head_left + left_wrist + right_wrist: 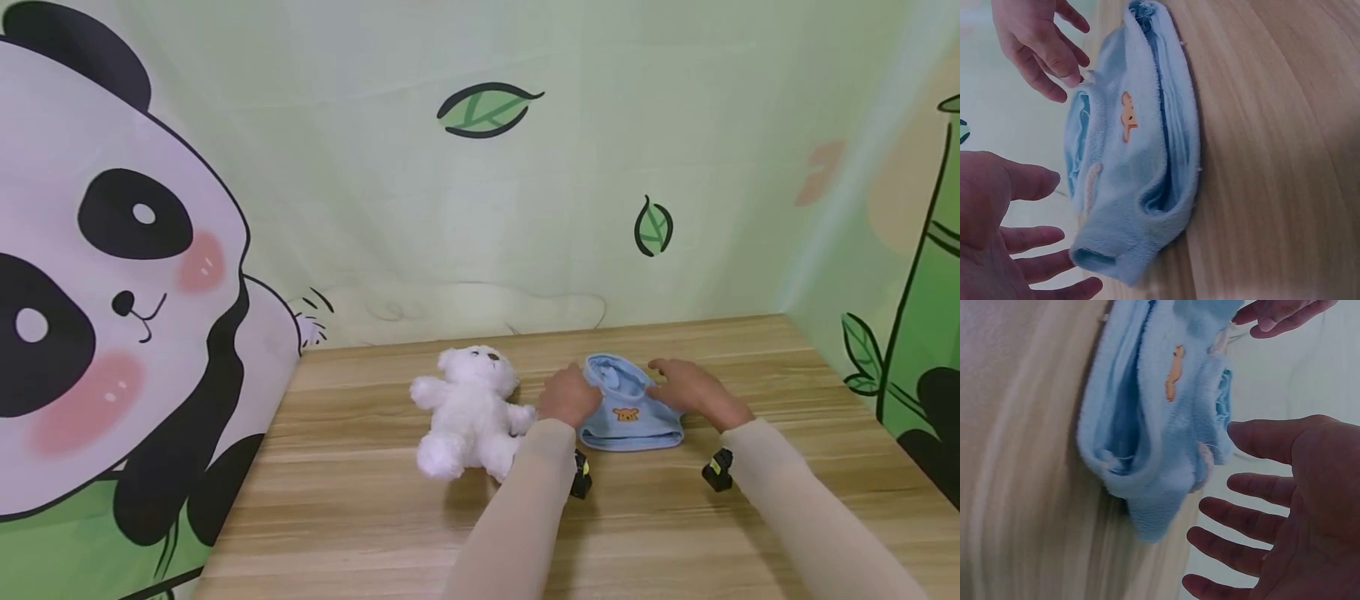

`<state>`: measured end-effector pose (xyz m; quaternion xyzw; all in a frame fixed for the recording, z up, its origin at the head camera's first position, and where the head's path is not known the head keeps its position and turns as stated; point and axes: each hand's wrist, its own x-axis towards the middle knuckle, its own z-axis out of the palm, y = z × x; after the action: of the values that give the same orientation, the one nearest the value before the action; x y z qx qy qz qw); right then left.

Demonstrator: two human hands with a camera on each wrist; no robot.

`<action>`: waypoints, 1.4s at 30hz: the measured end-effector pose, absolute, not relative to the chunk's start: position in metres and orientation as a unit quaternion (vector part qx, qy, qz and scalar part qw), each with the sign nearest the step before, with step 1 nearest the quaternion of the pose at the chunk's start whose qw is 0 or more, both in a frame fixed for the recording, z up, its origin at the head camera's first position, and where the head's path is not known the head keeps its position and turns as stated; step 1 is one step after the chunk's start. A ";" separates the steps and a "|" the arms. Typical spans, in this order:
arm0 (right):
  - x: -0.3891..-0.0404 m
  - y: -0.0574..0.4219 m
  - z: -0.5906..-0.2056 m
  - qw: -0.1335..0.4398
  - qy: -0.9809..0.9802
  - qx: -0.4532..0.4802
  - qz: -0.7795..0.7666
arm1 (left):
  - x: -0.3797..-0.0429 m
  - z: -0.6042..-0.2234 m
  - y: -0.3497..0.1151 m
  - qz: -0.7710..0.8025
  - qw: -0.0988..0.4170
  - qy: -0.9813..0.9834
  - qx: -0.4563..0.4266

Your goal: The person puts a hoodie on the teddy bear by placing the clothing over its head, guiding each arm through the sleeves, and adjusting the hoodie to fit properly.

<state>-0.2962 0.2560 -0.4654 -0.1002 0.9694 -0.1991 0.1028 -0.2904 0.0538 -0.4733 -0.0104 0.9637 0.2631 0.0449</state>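
A small light-blue plush doll shirt (pixel 645 427) with an orange bear-face patch lies on the wooden table (pixel 360 533), its neck opening facing away from me. My left hand (pixel 567 396) is at the shirt's left side, and my right hand (pixel 693 387) is at its upper right. In the left wrist view, the left hand (pixel 991 231) has its fingers spread, with fingertips by a sleeve. The right wrist view shows the right hand (pixel 1310 506) with fingers apart and the thumb tip close to the collar; whether it touches cannot be told. Neither hand grips the cloth.
A white plush bear (pixel 472 417) lies on its back just left of the left forearm. Behind the table hangs a pale green backdrop (pixel 375 192) with a large printed panda (pixel 90 167) at the left. Small black devices (pixel 717 471) are worn under both wrists.
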 end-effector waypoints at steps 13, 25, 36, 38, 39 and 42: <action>-0.295 0.255 -0.485 0.102 0.965 -0.098 -0.219 | -0.289 -0.486 0.054 0.263 0.041 0.963 -0.026; -0.297 0.257 -0.492 0.073 0.968 -0.078 -0.229 | -0.293 -0.495 0.053 0.274 0.015 0.962 -0.020; -0.299 0.262 -0.494 0.054 0.968 -0.081 -0.232 | -0.288 -0.488 0.055 0.318 0.002 0.948 0.014; -0.298 0.262 -0.493 0.053 0.968 -0.078 -0.234 | -0.288 -0.487 0.055 0.321 0.005 0.947 0.013; -0.298 0.262 -0.492 0.054 0.968 -0.076 -0.234 | -0.288 -0.487 0.055 0.322 0.008 0.947 0.013; -0.296 0.262 -0.489 0.059 0.968 -0.070 -0.235 | -0.288 -0.485 0.055 0.318 0.003 0.948 0.014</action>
<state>-0.2961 0.2622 -0.4892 -0.0699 0.9678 -0.2346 0.0594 -0.2885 0.0549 -0.4847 0.0138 0.9481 0.3177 0.0032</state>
